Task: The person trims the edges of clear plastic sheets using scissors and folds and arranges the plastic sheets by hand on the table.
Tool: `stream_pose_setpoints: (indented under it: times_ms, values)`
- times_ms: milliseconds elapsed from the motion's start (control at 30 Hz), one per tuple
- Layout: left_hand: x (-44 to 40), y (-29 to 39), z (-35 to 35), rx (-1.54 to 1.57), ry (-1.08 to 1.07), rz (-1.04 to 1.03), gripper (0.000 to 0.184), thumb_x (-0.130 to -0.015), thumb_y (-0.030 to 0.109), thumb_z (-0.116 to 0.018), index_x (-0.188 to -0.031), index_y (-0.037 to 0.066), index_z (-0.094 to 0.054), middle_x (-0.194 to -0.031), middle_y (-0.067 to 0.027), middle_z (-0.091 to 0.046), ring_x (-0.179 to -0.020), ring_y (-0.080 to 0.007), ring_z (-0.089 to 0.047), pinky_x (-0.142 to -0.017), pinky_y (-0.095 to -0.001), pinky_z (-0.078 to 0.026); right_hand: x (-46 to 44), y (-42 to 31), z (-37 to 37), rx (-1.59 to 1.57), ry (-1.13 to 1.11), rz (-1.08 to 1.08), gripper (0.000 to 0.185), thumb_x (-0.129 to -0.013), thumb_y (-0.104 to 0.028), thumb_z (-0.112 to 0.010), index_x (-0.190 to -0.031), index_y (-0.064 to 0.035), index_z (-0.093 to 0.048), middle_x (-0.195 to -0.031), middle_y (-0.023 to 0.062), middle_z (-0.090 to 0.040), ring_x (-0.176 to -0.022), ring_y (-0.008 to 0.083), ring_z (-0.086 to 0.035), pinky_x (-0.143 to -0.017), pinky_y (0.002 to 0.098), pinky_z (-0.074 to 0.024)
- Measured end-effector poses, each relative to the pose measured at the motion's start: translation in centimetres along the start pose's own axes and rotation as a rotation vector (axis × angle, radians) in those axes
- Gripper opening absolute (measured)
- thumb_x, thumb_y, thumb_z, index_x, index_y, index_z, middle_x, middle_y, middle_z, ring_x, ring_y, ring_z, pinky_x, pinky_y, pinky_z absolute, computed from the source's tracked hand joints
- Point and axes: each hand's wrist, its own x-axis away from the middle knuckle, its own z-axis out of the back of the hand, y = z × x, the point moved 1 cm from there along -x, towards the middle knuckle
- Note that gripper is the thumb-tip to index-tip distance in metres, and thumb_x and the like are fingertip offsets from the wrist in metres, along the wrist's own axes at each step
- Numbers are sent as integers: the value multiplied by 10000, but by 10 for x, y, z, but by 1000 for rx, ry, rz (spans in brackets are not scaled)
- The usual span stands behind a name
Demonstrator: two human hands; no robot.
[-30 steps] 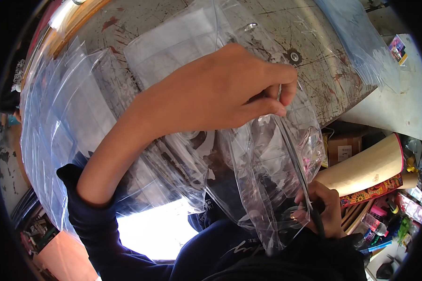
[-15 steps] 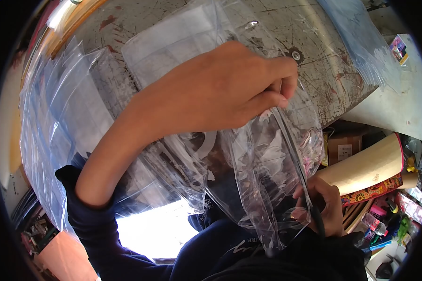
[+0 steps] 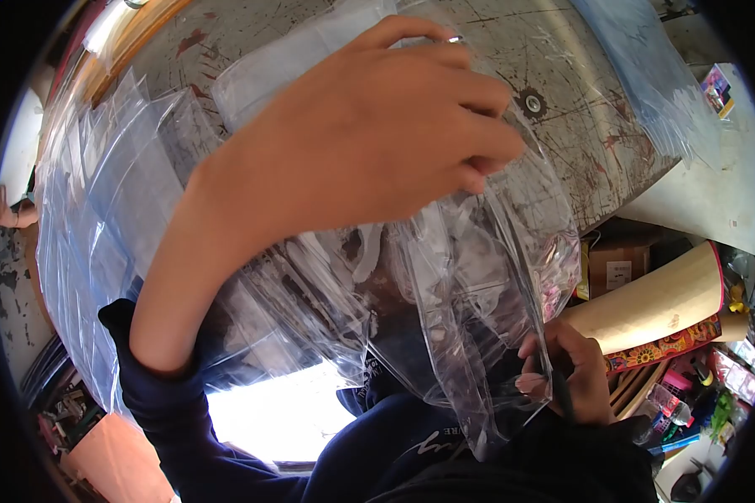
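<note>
Clear plastic [image 3: 446, 314] spreads in crumpled folds across the middle of the scene, from the table [image 3: 625, 159] toward the person's dark blue top [image 3: 386, 440]. The left hand [image 3: 445, 105] reaches in from the left over it, its sleeve [image 3: 164, 402] ending below the wrist; the fingers are bent, with the tips over the plastic's far part, and I cannot tell whether they are clamped on it. A dark strip [image 3: 524, 272] runs along the plastic from below those fingertips to the right hand [image 3: 580, 373], which is near and to the right. There the fingers curl beside the strip, thumb and forefinger apart and partly seen through the plastic; how firmly the hand grips is hidden. More sheets [image 3: 92, 235] lie layered at the left, and a bluish stack [image 3: 642, 80] hangs over the table's far right edge. Beyond the right hand are a cream roll [image 3: 658, 306], a carton [image 3: 612, 267] and a bottle [image 3: 669, 404] among clutter. Another person's hand [image 3: 15, 215] shows at the left edge.
</note>
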Motion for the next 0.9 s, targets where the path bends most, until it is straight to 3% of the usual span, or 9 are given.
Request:
stream_pose_setpoints:
  times_ms: [67, 167, 233, 467, 667, 900]
  values:
    - [0, -4, -2, 55, 2, 2, 154, -751, 240, -683, -800, 114, -609, -849, 0, -568, -868, -196, -560, -995, -423, -336, 0, -4, -2, -63, 54, -104, 362, -639, -212, -749, -868, -34, -533, -617, -28, -509, -566, 34, -455, -543, 199, -339]
    - [3, -5, -5, 128, -3, 5, 134, -783, 237, -666, -814, 119, -610, -845, 2, -562, -861, -189, -552, -978, -419, -333, 0, -2, 1, -51, 36, -46, 358, -638, -203, -740, -871, -31, -528, -616, -31, -507, -565, 31, -449, -543, 196, -330]
    - [2, -5, -6, 143, -4, 7, 125, -792, 234, -662, -817, 124, -608, -843, 3, -560, -858, -186, -548, -967, -412, -332, -1, 1, 5, 0, -58, 107, 382, -672, -85, -783, -938, -21, -518, -612, -22, -512, -554, 33, -494, -554, 199, -384]
    - [4, -5, -6, 179, -12, 21, 112, -782, 197, -679, -815, 130, -595, -833, 18, -553, -834, -160, -541, -931, -387, -323, -3, -4, 6, 24, -74, 92, 389, -661, -102, -778, -942, -26, -521, -614, -21, -500, -554, 30, -488, -547, 202, -373]
    - [2, -3, -2, 233, -49, 90, 131, -781, 199, -684, -824, 129, -582, -814, 23, -554, -798, -158, -541, -909, -376, -322, -5, -5, 4, -13, -44, 93, 387, -669, -93, -770, -948, -16, -513, -628, -5, -512, -563, 45, -509, -579, 220, -422]
    - [2, -4, -3, 226, -49, 105, 135, -794, 208, -671, -832, 129, -568, -797, 20, -562, -785, -158, -544, -898, -370, -313, -6, 3, 7, 76, -33, 128, 461, -648, -182, -831, -943, -15, -518, -695, 21, -554, -606, 79, -539, -583, 234, -441]
